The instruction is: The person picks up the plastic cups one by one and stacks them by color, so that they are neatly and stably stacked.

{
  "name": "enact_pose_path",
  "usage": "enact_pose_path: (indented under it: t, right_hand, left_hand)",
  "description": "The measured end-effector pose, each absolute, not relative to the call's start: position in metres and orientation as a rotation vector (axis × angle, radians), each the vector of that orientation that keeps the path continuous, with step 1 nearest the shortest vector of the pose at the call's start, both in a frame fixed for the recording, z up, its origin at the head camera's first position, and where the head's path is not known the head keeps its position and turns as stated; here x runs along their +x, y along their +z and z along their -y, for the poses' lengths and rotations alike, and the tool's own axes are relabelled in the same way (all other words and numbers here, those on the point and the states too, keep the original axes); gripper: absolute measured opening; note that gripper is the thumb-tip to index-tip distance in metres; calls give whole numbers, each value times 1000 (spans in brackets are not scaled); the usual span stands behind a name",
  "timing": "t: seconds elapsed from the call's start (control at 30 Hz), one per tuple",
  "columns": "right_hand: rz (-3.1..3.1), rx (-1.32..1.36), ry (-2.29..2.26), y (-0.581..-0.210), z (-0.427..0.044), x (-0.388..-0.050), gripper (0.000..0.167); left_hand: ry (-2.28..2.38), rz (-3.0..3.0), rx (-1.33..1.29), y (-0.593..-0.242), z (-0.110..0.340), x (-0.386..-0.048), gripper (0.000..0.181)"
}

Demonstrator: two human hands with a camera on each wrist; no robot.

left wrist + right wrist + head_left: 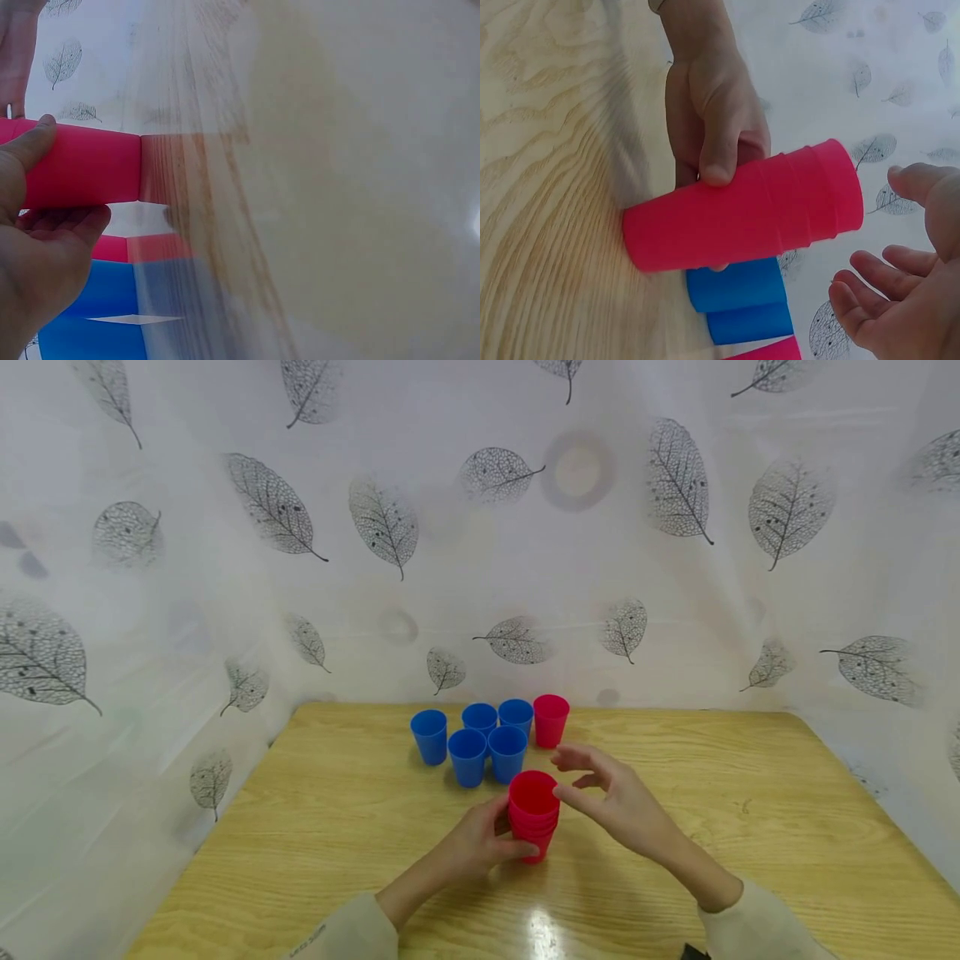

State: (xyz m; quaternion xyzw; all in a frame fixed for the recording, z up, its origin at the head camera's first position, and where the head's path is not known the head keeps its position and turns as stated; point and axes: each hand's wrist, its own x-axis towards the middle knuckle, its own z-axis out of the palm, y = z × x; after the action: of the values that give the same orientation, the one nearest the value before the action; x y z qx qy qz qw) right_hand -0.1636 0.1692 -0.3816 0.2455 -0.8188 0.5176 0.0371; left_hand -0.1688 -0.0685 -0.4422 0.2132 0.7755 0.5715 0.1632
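Standing upright on a wooden table [300, 827], a stack [534, 827] of nested red cups, mouth up, is gripped by a person's left hand [474, 845]. The fingers curl round the far side of the stack and the thumb lies across the near side, low on the wall; the left wrist view shows thumb and fingers on opposite sides of the red plastic. The rims show as stepped ridges near the top in the right wrist view.

Just to the right of the stack, level with its mouth, the right hand [622, 802] is raised with nothing in it. Its fingers are parted and gently bent, the thumb apart from them and pointing toward the rim; the right wrist view shows a gap between hand and cups.

Beyond the stack, five blue cups [468, 760] are grouped upright near the back of the table, most of them to its left. At the right end of their back row, just beside a blue cup, is a separate red cup [551, 722], also upright.

Pale sleeves [757, 927] cover both forearms; lettering on the left one is too small to read. Light glints off the glossy tabletop at the near edge. A whitish sheet [465, 556] printed with dark skeleton leaves hangs behind.
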Motion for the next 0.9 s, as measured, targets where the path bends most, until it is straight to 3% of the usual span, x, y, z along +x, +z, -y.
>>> enact_pose_path:
  t: [0.9]
  right_hand:
    - [2595, 482, 1501, -418, -204, -213, 54]
  left_hand:
    - [1633, -2224, 606, -444, 68, -169, 63]
